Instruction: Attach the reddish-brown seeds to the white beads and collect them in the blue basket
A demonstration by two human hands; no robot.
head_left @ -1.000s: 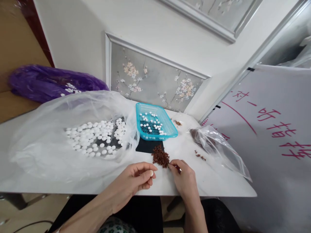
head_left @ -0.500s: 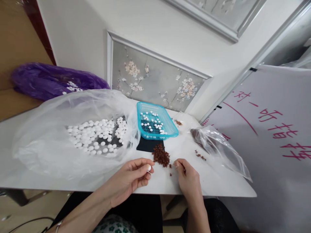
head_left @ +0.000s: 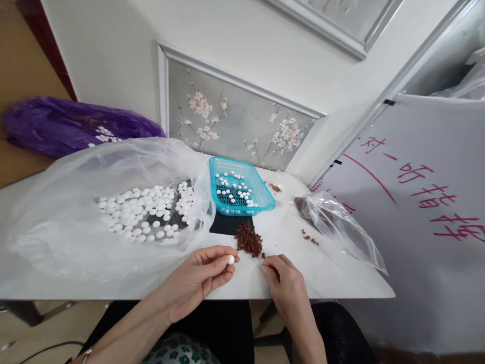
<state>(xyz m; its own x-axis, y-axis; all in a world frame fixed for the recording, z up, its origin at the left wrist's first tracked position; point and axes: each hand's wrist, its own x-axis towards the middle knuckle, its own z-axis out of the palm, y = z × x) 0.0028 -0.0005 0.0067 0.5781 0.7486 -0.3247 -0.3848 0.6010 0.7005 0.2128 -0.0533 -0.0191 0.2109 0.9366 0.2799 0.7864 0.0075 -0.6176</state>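
Observation:
Between the thumb and fingers of my left hand [head_left: 202,275] is a small white ball [head_left: 231,259]. My right hand [head_left: 286,280] rests low at the table with thumb and forefinger pinched together; what they hold, if anything, is too small to make out. Just beyond those fingertips lies a tiny reddish-brown piece [head_left: 263,256]. A heap of reddish-brown bits [head_left: 248,239] sits between and beyond both hands, against a black mat [head_left: 227,225]. Behind it stands a blue plastic basket [head_left: 267,203] with several white balls inside.
Left of the basket, a translucent bag [head_left: 49,222] holds many white balls. A purple bag [head_left: 45,124] lies behind it. On the right are a clear bag [head_left: 341,225] with brown contents and some loose brown bits [head_left: 309,237]. A framed picture [head_left: 242,111] leans behind the white table [head_left: 341,283].
My right hand has moved slightly left, closer to the heap and the tiny brown piece. My left hand still holds the white ball. The whole view has shifted a little.

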